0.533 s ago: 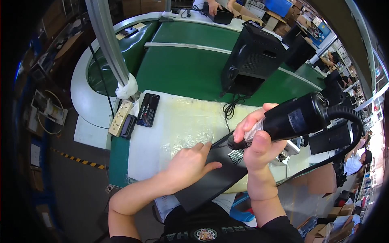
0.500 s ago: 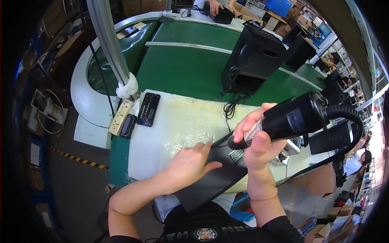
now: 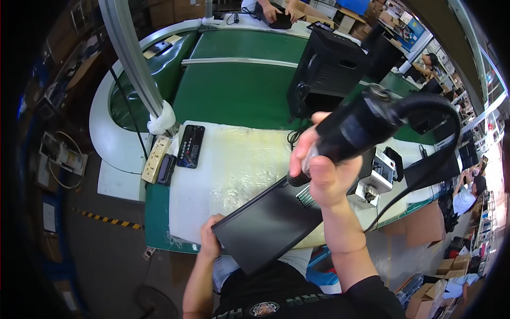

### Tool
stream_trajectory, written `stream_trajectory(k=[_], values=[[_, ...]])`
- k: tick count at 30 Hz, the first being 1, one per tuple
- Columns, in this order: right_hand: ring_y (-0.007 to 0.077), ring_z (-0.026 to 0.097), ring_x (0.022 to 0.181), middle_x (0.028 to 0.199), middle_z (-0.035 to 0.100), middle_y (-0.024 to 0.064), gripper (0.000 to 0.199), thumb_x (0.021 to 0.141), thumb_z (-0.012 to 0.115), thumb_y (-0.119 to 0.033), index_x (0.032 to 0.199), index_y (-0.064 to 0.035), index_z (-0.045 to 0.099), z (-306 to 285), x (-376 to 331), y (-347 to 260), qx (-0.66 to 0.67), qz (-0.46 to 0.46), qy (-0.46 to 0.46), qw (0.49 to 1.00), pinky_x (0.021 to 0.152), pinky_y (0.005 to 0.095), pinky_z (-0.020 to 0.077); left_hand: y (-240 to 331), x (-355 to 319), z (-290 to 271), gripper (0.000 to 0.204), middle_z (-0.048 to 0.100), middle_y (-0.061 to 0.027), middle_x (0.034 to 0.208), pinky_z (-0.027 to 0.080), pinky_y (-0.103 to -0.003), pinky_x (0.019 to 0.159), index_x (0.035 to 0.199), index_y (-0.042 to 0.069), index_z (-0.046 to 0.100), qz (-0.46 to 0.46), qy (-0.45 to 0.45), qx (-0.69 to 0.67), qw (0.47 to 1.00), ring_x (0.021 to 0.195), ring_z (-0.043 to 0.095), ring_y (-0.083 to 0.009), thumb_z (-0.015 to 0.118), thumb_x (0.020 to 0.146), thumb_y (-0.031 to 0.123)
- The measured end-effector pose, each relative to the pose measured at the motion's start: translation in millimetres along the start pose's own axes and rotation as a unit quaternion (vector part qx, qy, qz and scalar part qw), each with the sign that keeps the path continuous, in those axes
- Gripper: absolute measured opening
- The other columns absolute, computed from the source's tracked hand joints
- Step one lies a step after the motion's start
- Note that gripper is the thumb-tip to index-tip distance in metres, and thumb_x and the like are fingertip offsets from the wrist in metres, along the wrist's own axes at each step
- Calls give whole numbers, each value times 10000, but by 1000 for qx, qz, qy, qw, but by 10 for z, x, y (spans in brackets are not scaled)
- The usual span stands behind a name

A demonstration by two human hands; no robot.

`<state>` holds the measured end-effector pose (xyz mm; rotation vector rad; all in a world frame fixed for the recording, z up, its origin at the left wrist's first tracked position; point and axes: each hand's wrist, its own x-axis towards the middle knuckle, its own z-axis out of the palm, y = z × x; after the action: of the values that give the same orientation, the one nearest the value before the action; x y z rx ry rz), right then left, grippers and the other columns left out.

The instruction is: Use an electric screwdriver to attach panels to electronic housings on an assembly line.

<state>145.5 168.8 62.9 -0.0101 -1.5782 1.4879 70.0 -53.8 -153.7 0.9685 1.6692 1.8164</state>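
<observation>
A black corded electric screwdriver (image 3: 350, 130) slants across the right side, its thick cable bending away to the right. My right hand (image 3: 333, 178) is wrapped round its lower end, where some clear wrap shows. Below the tool's knurled nose tilts a flat black metal panel (image 3: 260, 226) with a raised rim and a small patch of vent holes (image 3: 305, 196). The panel rests against the table and reaches back over my lap. My left hand (image 3: 211, 236) grips its left corner, with part of the fingers hidden. The screwdriver's tip is not clearly visible.
A padded white mat (image 3: 239, 154) covers the table, bearing a black remote-like panel (image 3: 191, 145). Left of it lie a power strip (image 3: 156, 159) and a dark small case (image 3: 166, 169). A black computer case (image 3: 329, 72) stands on the green conveyor (image 3: 234, 95); another person's hands (image 3: 273, 13) work beyond.
My left hand has moved from the panel's far edge down to its left corner. My right hand and the screwdriver have shifted slightly left, with the tool tilted more upright.
</observation>
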Motion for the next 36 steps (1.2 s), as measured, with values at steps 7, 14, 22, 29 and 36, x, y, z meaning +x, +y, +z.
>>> stream_trajectory(k=[7, 14, 22, 29, 36], values=[[155, 504, 502, 774, 500, 80, 581, 934, 485, -406, 1271, 47, 350, -1275, -427, -765, -213, -220, 252, 918, 494, 302, 456, 545, -27, 3, 625, 563, -70, 743, 419, -306, 637, 815, -7, 553, 0, 202, 33, 979, 721, 528, -168, 267, 941, 535], [134, 543, 596, 786, 542, 66, 384, 919, 516, -127, 1227, 55, 376, -2610, -1208, -308, -348, -148, 404, 833, 566, 267, 485, 2356, 1090, 379, 324, 560, -126, 752, 426, -312, 666, 1001, -54, 572, 16, 102, 320, 942, 699, 515, -171, 443, 958, 240], [125, 545, 578, 789, 545, 56, 429, 898, 557, -208, 1211, 39, 399, -2822, -1208, 8, -331, -88, 342, 875, 578, 255, 463, 2883, 1903, 1485, 663, 596, -239, 1116, 428, -352, 928, 1313, -24, 411, 53, -322, 400, 856, 1047, 590, -315, 666, 759, 238], [137, 511, 488, 725, 514, 59, 578, 956, 421, -426, 1271, 57, 389, -2162, -399, -918, -229, -148, 348, 897, 473, 269, 456, 2739, 2041, 1565, 765, 582, -275, 1135, 436, -392, 929, 1319, -53, 406, 85, -361, 408, 835, 1066, 568, -389, 649, 788, 440], [132, 517, 483, 711, 546, 61, 564, 937, 451, -484, 1173, 28, 440, -1365, 920, -1572, -75, -221, 158, 959, 462, 275, 442, 2681, 2012, 1511, 804, 575, -263, 1159, 428, -383, 940, 1343, -45, 382, 116, -353, 435, 820, 1074, 566, -370, 603, 808, 513]])
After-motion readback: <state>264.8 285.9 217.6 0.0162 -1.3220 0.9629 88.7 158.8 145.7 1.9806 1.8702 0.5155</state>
